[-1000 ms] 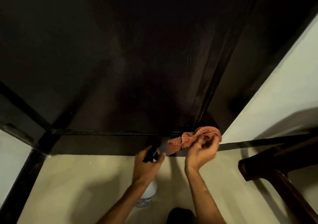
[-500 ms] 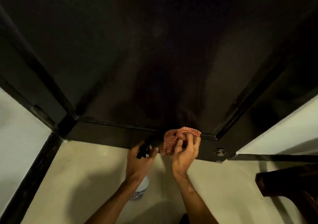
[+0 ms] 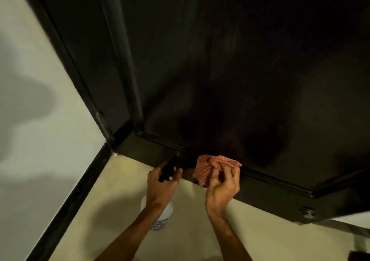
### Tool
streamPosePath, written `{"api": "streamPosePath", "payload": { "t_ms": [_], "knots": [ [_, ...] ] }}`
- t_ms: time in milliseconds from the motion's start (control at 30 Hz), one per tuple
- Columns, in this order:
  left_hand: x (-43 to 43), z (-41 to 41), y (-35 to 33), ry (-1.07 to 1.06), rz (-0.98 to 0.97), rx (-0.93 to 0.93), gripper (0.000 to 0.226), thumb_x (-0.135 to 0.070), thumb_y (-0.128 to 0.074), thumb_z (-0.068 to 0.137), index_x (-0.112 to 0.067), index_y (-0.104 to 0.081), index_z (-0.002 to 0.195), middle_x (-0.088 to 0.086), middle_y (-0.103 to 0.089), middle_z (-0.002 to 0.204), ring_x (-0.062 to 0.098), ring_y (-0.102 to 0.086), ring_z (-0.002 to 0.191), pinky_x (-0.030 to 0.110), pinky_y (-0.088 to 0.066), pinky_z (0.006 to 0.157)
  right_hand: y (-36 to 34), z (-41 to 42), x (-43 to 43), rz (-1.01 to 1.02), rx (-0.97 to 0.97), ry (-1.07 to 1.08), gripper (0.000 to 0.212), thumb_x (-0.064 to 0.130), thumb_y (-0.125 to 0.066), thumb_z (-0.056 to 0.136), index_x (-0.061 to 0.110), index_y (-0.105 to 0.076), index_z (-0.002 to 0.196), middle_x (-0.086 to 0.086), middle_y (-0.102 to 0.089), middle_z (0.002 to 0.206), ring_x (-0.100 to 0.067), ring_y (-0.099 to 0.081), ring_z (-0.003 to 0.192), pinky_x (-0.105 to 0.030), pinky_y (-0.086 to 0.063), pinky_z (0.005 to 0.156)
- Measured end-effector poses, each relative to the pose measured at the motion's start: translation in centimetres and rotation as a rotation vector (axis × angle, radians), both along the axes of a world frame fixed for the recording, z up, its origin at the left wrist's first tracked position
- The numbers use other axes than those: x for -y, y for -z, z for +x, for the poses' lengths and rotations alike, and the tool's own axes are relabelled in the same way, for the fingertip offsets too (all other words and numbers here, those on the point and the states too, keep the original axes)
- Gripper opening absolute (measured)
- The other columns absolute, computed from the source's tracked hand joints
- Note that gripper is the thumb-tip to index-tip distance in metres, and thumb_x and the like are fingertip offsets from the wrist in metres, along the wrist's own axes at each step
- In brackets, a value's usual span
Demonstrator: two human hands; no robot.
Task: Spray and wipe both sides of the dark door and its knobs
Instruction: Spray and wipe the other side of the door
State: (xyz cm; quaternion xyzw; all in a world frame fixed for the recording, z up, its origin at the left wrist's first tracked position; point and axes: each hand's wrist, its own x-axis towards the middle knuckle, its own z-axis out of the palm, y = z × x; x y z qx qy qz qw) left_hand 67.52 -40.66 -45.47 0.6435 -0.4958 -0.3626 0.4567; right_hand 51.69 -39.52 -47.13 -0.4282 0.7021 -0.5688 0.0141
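The dark door (image 3: 230, 70) fills most of the view, seen from above down to its bottom rail. My right hand (image 3: 223, 186) grips a bunched red checked cloth (image 3: 208, 168) against the bottom rail, just under the panel moulding. My left hand (image 3: 162, 184) holds a white spray bottle (image 3: 160, 215) by its black trigger head (image 3: 168, 169), nozzle close to the door's lower left. No knob is in view.
A dark door frame (image 3: 76, 66) and dark skirting (image 3: 66, 206) run along the pale wall (image 3: 30, 100) at left. The pale floor (image 3: 112, 200) lies below. A small round metal fitting (image 3: 307, 213) sits at the door's lower right corner.
The view has swung right to left along the door's bottom. My right hand with the cloth has slid left along the bottom rail, and the left hand with the bottle has stayed beside it.
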Motion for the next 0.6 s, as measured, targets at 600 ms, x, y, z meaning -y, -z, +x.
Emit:
{"api": "streamPosePath", "payload": {
  "t_ms": [600],
  "knots": [
    [2.6,12.0,-0.3,-0.219,-0.039,-0.109,0.017,-0.012,-0.083,0.086,-0.015,-0.075,0.100,-0.011,-0.072,0.081,-0.002,-0.068,0.076,0.019,-0.056,0.074,0.3,17.3,6.8,0.171,-0.548,-0.565,0.030,0.029,-0.039,0.112,0.031,-0.053,0.138,0.001,-0.046,0.140,-0.029,-0.045,0.129,-0.048,-0.048,0.106]
  ]
}}
